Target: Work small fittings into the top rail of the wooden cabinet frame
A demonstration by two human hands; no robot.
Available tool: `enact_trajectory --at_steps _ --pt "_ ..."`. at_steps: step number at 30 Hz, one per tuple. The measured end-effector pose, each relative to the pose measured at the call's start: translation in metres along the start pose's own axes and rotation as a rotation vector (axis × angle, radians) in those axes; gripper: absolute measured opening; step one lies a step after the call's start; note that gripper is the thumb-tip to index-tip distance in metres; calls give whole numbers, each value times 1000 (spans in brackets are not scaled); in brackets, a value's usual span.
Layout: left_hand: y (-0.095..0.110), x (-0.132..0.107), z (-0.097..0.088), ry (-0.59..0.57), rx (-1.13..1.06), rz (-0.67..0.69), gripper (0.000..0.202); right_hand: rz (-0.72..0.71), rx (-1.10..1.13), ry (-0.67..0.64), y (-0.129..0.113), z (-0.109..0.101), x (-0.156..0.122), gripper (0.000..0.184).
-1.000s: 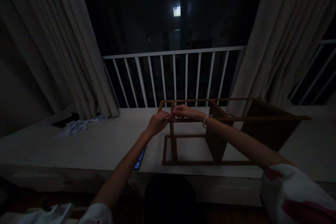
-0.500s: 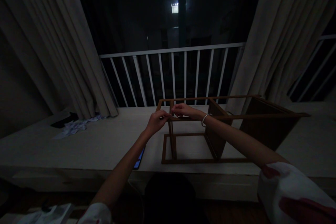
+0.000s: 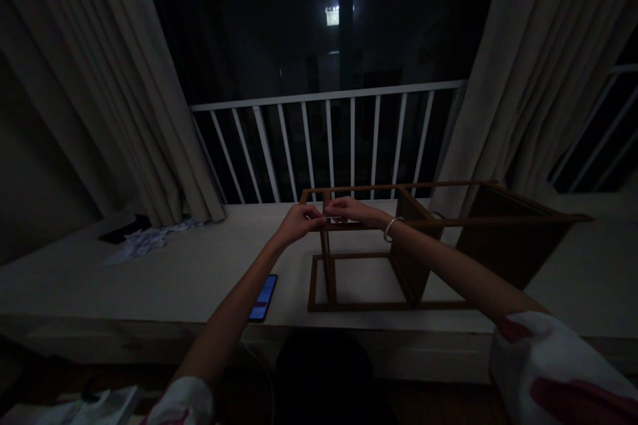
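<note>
A brown wooden frame (image 3: 369, 306), with several bars and flat panels, lies on its side on the pale ledge. Over its upper left corner my left hand (image 3: 298, 223) pinches a thin, pale, stick-like piece (image 3: 327, 217), too small to identify. Close beside it, my right hand (image 3: 353, 210) is closed with fingertips together at the other end of that piece. A bracelet (image 3: 391, 229) circles my right wrist. Both hands are just above the frame's upper rail; whether the fingers touch the wood I cannot tell.
A lit phone (image 3: 264, 297) with a white cable (image 3: 259, 358) rests at the ledge's front edge, near my left forearm. Crumpled paper or plastic (image 3: 140, 244) lies at the left. Behind stand a white railing (image 3: 329, 97), a dark window and curtains (image 3: 503, 80).
My left hand and forearm have shifted slightly left, uncovering more of the phone. The right hand stays almost in place, and the thin piece shows between the fingertips.
</note>
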State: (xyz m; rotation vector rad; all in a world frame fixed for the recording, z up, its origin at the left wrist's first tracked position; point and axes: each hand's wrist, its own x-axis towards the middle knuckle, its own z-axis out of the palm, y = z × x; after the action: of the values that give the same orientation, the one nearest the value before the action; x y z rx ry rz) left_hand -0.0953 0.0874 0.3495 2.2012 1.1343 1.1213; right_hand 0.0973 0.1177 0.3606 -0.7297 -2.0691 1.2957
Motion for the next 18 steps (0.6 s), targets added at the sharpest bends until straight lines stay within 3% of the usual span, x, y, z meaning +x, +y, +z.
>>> enact_trajectory --at_steps 9,18 --pt "4 1 -2 -14 -29 -80 35 -46 20 -142 -8 1 -5 35" --pt "0 -1 -7 -133 -118 -132 35 -203 -194 -87 1 -4 0 30"
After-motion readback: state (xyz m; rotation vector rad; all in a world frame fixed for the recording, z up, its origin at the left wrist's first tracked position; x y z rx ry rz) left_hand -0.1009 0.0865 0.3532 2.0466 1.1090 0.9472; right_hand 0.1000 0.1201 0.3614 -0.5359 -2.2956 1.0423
